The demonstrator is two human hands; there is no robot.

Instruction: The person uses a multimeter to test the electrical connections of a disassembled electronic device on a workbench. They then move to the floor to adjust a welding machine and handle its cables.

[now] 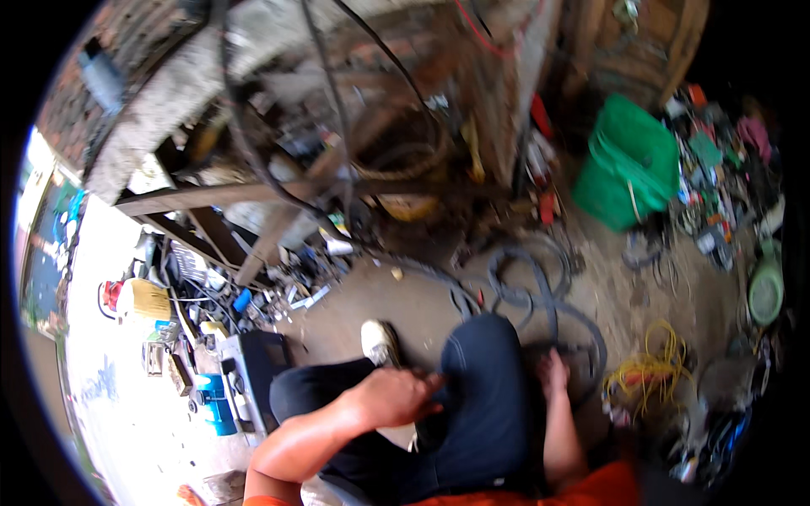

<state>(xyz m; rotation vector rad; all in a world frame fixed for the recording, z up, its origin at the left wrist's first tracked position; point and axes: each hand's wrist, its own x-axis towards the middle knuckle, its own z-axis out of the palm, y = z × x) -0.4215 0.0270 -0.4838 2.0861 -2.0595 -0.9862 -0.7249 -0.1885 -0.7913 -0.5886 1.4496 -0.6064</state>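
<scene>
My left hand [398,396] is in front of my lap by the inner side of my right knee. Its fingers curl inward, and whatever they hold, if anything, is hidden. Down beside my right leg, my right hand [554,375] reaches toward the floor with its fingers stretched out and apart. Next to it lies a thick black hose or cable [550,314], looped on the ground. The fingertips are close to this loop; contact cannot be made out.
A green plastic bin [629,164] stands far right beside piled scrap. Yellow cord [654,371] lies tangled on the right. A wooden bench frame [236,196] with hanging cables is ahead. On the left are a dark box-shaped machine [257,371] and a yellowish jug [143,301].
</scene>
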